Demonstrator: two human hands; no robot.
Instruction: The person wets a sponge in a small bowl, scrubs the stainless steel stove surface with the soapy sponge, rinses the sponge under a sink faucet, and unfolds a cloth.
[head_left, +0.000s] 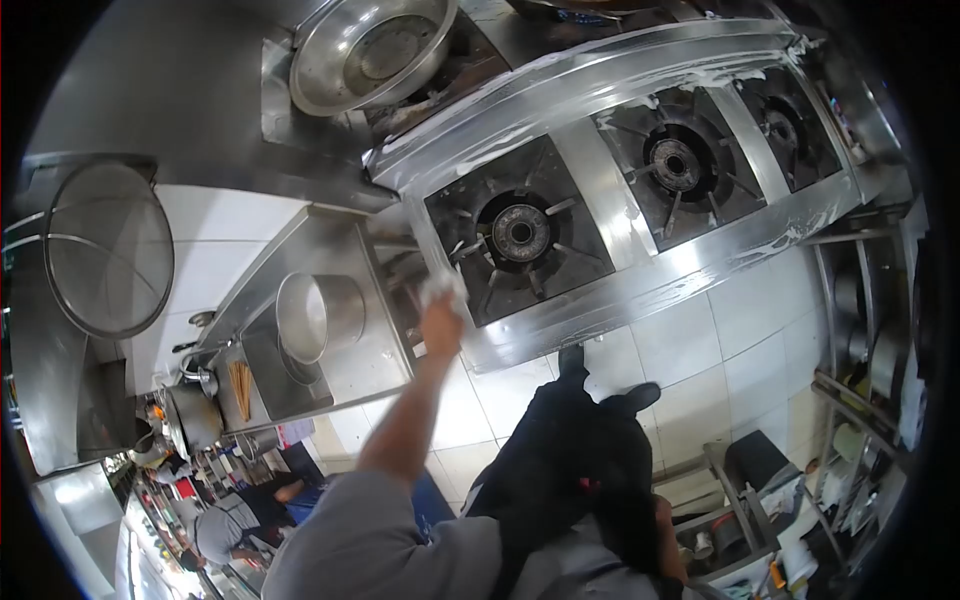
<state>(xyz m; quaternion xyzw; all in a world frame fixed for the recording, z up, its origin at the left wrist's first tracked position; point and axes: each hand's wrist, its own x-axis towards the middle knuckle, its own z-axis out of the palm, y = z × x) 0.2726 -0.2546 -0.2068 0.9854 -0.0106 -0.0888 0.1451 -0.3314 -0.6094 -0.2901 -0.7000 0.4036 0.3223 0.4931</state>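
Note:
My left hand (441,326) reaches out to the near left corner of a steel gas stove (592,185). Its fingers are closed on a white wiping pad or cloth (443,289), blurred, against the stove's left edge. White suds streak the stove's back ledge and front rim. Closest to this hand is the left burner (520,232), with a black grate around it. My right hand (664,512) is low beside my dark apron; only part of that arm shows and its fingers are hidden.
A steel pot (322,316) stands on the counter at left, near wooden chopsticks (239,390). A large strainer (109,248) is at far left, a wide steel basin (375,55) behind. Racks (735,510) stand at right. Another person (225,528) is at lower left.

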